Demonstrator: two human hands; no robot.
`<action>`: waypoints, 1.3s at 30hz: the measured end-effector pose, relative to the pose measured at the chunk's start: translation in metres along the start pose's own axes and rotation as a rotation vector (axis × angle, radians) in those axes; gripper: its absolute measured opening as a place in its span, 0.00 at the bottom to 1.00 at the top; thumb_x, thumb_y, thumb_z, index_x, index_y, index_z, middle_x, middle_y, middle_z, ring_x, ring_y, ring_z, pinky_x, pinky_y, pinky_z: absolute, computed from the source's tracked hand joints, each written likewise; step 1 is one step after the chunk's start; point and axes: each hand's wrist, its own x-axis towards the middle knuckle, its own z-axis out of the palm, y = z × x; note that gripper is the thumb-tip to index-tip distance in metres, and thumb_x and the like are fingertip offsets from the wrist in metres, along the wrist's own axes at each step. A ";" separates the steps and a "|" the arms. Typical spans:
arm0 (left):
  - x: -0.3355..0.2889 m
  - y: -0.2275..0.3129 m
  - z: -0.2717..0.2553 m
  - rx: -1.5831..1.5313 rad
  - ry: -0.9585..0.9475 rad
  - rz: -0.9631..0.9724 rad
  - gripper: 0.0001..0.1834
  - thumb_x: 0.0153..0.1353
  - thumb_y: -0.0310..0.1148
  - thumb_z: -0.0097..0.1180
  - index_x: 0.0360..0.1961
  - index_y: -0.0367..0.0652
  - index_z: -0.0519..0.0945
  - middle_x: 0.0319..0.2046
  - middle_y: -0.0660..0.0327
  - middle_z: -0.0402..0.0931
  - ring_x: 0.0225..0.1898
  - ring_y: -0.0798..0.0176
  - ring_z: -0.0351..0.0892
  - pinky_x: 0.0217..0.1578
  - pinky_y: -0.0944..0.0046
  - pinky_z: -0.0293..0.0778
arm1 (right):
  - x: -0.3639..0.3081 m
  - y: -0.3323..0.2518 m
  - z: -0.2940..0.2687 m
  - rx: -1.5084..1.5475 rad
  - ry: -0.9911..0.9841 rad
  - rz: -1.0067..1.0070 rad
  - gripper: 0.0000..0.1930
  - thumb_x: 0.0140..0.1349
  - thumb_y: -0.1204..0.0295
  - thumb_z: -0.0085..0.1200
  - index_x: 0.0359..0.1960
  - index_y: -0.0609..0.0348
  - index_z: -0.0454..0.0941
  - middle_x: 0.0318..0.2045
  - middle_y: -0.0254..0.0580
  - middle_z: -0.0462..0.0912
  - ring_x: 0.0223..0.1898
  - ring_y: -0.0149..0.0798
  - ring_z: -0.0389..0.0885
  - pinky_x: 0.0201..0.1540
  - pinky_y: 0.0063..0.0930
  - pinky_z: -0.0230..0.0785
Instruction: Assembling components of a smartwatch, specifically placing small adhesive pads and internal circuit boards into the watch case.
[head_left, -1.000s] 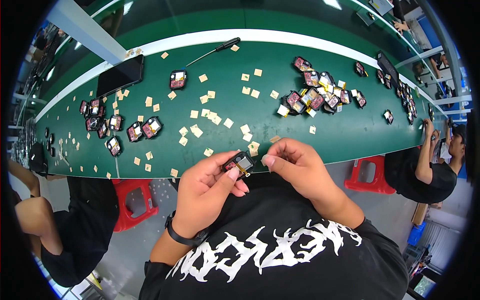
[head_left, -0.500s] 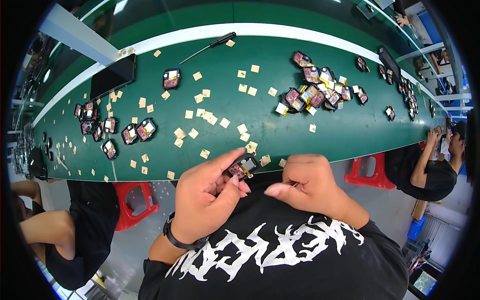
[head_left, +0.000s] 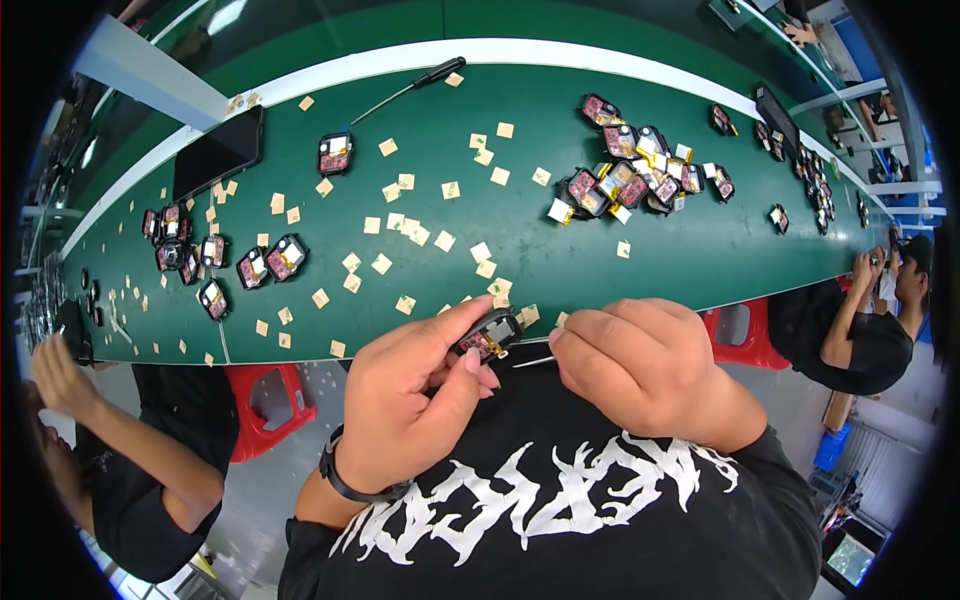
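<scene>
— So where is the small black module [head_left: 489,334] sitting?
— At the near edge of the green bench [head_left: 520,240]; the left hand [head_left: 410,400] has thumb and fingers clamped on it.
— And the right hand [head_left: 650,370]?
— Just beside it; fingers curled together round a thin metal tool [head_left: 532,362], its tip pointing at the module.
— Around them?
— Tan paper squares [head_left: 445,240] scattered; a pile of similar modules [head_left: 625,180] further back; a screwdriver [head_left: 415,85] at the far edge.

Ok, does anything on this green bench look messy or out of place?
Small tan paper squares lie scattered loosely all over the green bench, at every angle. Otherwise nothing stands out: the small black square modules sit in two clusters.
</scene>
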 end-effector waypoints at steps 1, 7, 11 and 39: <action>-0.001 0.000 0.000 -0.001 0.002 -0.002 0.21 0.68 0.15 0.50 0.63 0.26 0.76 0.44 0.50 0.81 0.35 0.65 0.87 0.36 0.70 0.84 | 0.001 0.000 0.000 0.002 -0.001 -0.001 0.13 0.44 0.74 0.62 0.34 0.64 0.81 0.32 0.41 0.81 0.27 0.33 0.79 0.23 0.26 0.72; -0.001 -0.002 0.000 -0.020 -0.004 0.027 0.20 0.67 0.17 0.53 0.60 0.29 0.78 0.38 0.51 0.83 0.32 0.66 0.88 0.32 0.69 0.81 | 0.010 -0.001 -0.001 -0.026 -0.052 -0.123 0.11 0.44 0.73 0.62 0.31 0.65 0.81 0.32 0.42 0.81 0.25 0.32 0.76 0.22 0.23 0.68; 0.000 -0.002 -0.002 -0.066 -0.032 0.000 0.20 0.69 0.18 0.51 0.61 0.29 0.78 0.36 0.51 0.83 0.31 0.66 0.88 0.32 0.69 0.81 | 0.011 -0.002 0.001 -0.020 -0.045 -0.174 0.09 0.46 0.74 0.61 0.30 0.65 0.81 0.30 0.41 0.79 0.26 0.32 0.75 0.22 0.23 0.67; -0.005 -0.003 -0.010 -0.048 -0.106 0.020 0.18 0.72 0.19 0.51 0.61 0.32 0.79 0.34 0.54 0.82 0.29 0.67 0.84 0.32 0.69 0.79 | 0.014 -0.006 -0.006 0.064 -0.163 -0.341 0.09 0.44 0.69 0.57 0.23 0.64 0.78 0.24 0.37 0.67 0.26 0.33 0.70 0.23 0.24 0.64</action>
